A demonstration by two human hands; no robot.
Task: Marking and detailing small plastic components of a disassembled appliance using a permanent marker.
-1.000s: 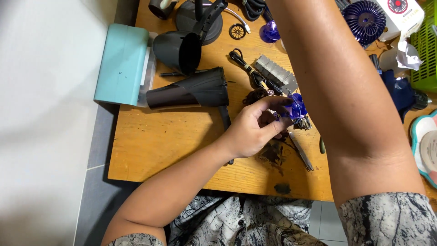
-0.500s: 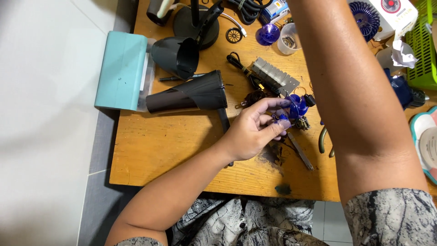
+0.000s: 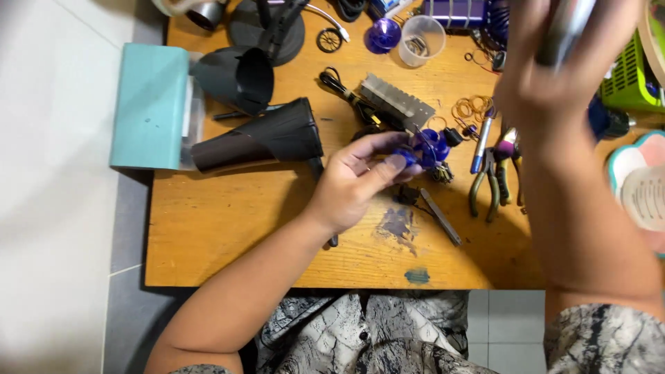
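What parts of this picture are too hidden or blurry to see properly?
- Head view: the right hand is raised close to the camera and blurred; the grey thing in it cannot be identified.
- Head view: the small blue part is partly covered by the left hand, so its whole shape stays unclear.
- Head view: the green basket is cut off by the right edge.
- Head view: the clear cup holds bits too small to tell.

1. Setting: a small home repair bench, a wooden table on a tiled floor.
2. Evidence: pliers near the table's right edge, black appliance casings at its left edge, loose rings and a parts cup along the far edge.
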